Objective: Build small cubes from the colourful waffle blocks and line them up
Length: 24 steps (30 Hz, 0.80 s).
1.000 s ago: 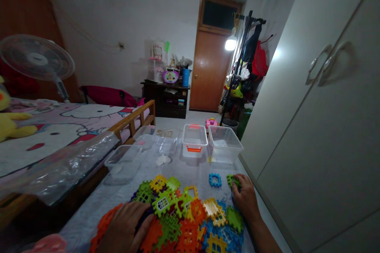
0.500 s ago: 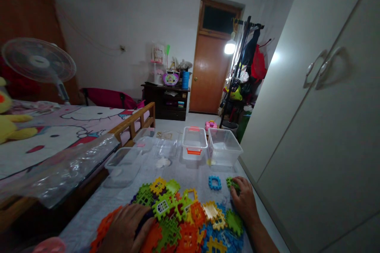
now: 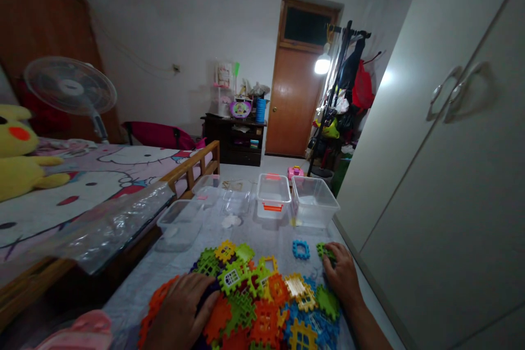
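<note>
Viewpoint has swung slightly left since the earlier frame, so the room sits further right and more of the yellow plush toy (image 3: 24,180) shows; both hands keep their places among the pieces.

Far left: plush toy on a bed (image 3: 135,158) with a pink-and-white cartoon-print sheet, white round fan (image 3: 70,86) behind. Crinkled clear plastic sheet (image 3: 118,224) lies along the bed's near edge. Pink plastic object (image 3: 90,333) at the lower left, cut off by the frame edge.

Counter (image 3: 266,235), grey-white surface: shallow clear plastic tray (image 3: 176,227) at its left side. Left hand (image 3: 184,306) rests palm down on the left of the pile, released, thumb spread from fingers. Mixed pile of flat notched plastic pieces (image 3: 266,317), orange, green, yellow and blue, fills the near middle. Behind it stand a clear plastic box with orange latches (image 3: 262,209) and, just right, a clear open plastic box (image 3: 315,216).

Blue square notched frame (image 3: 301,256) lies apart, beyond the pile. Right of it, green notched plastic piece (image 3: 322,251), partly covered by the right hand (image 3: 340,270): fingers bent over it, touching; cannot tell whether pinched or merely covered. Tall white cabinet (image 3: 443,175) at far right.
</note>
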Tool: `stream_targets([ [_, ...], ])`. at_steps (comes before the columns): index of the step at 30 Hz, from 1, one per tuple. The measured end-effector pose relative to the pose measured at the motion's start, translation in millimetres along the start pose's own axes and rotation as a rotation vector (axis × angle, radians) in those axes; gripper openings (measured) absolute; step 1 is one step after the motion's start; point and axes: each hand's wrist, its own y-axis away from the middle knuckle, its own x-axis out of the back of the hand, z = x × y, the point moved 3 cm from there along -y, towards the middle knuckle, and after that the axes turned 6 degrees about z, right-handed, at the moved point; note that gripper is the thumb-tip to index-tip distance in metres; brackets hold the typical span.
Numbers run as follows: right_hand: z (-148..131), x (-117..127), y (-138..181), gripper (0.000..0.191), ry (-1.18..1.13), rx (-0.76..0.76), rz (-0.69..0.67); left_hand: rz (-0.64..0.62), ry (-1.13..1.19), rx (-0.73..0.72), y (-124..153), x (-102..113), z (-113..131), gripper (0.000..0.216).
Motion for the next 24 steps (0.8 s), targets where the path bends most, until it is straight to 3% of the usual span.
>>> stream_targets([
  [15, -14.0, 6.0, -3.2, 0.023, -0.066, -0.038, -0.01, -0.025, 0.045, 0.024, -2.8, 7.0, 8.8, 0.026],
  [20, -19.5, 16.9, -8.5, 0.026, -0.136, -0.139, -0.027, -0.026, 0.058, 0.027, -2.8, 8.8, 10.2, 0.027],
  [24, -28.6, 27.1, -2.7, 0.034, -0.201, -0.234, -0.128, -0.038, 0.066, 0.02, -2.6, 8.9, 11.6, 0.029],
])
